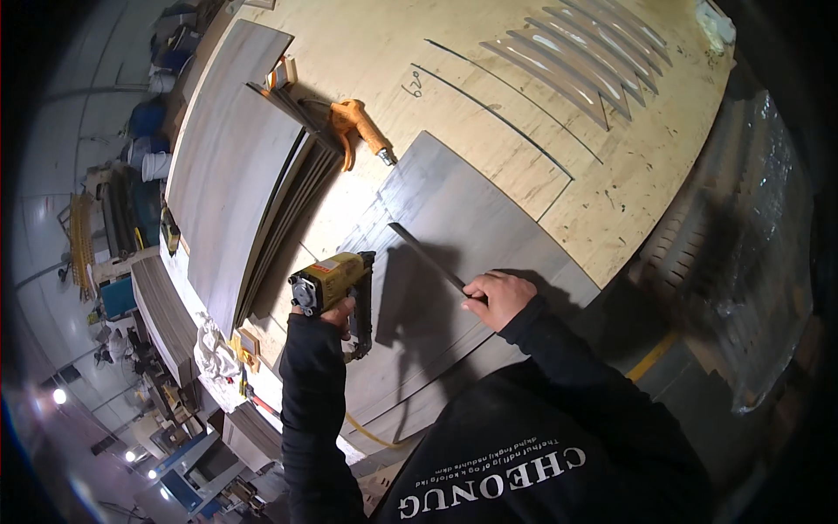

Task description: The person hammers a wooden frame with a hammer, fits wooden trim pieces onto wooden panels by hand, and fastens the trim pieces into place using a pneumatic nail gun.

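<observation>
My left hand (pixel 339 316) is wrapped round the grip of a yellow and black nail gun (pixel 336 278), which it holds above the near part of the workbench. In my right hand (pixel 502 297) one end of a thin dark strip (pixel 428 256) is pinched. The strip points away to the left over a grey wood-grain board (pixel 489 210). Both the nail gun and my arms cast shadows on that board. Whether the strip's far end touches the board, I cannot tell.
An orange air blow gun (pixel 356 131) lies beyond the board, next to a stack of grey panels (pixel 236 148) on the left. Several slim strips with white streaks (pixel 567 65) lie at the far right of the plywood bench top (pixel 646 201). Plastic-wrapped material (pixel 768 253) stands right of the bench.
</observation>
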Motion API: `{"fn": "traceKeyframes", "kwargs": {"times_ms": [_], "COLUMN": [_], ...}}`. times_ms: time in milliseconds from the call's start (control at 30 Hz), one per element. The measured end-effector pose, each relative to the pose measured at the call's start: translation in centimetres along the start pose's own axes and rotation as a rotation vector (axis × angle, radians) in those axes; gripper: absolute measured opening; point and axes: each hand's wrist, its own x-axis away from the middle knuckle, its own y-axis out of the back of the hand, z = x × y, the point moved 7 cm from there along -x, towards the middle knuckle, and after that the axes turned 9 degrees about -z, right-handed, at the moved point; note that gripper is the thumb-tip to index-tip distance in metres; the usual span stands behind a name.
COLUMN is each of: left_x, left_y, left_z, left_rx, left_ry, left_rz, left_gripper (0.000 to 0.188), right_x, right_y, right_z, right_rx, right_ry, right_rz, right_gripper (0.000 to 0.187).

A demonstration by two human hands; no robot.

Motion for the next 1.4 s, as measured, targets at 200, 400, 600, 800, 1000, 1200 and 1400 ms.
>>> {"fn": "traceKeyframes", "kwargs": {"times_ms": [200,400,600,800,1000,1200,1400], "left_x": [-0.4,-1.0,-1.6,-2.0,-1.4,1.1,3.0], "left_y": [0.7,0.4,-0.3,-0.3,0.8,8.8,10.4], "left_z": [1.3,1.6,0.9,1.1,1.1,7.8,13.3], "left_rx": [0.099,0.094,0.050,0.001,-0.061,-0.005,0.165], "left_ry": [-0.033,-0.023,-0.054,-0.097,-0.064,0.166,0.199], "left_rz": [-0.022,-0.020,0.031,0.020,-0.009,-0.154,-0.292], "left_gripper": [0.031,0.042,0.042,0.041,0.030,0.026,0.027], "right_x": [-0.1,-0.1,-0.1,-0.1,0.0,-0.2,-0.4], "right_y": [-0.1,-0.3,-0.1,-0.1,-0.3,0.1,0.1], "right_z": [-0.1,-0.2,-0.3,0.0,-0.2,0.2,0.2], "right_rx": [-0.008,-0.012,0.004,-0.012,-0.012,0.043,0.038], "right_ry": [-0.047,-0.027,-0.032,-0.022,0.000,0.031,-0.051], "right_rz": [0.094,0.085,0.080,0.078,0.033,0.032,0.117], "right_gripper": [0.022,0.022,0.022,0.022,0.023,0.023,0.024]}}
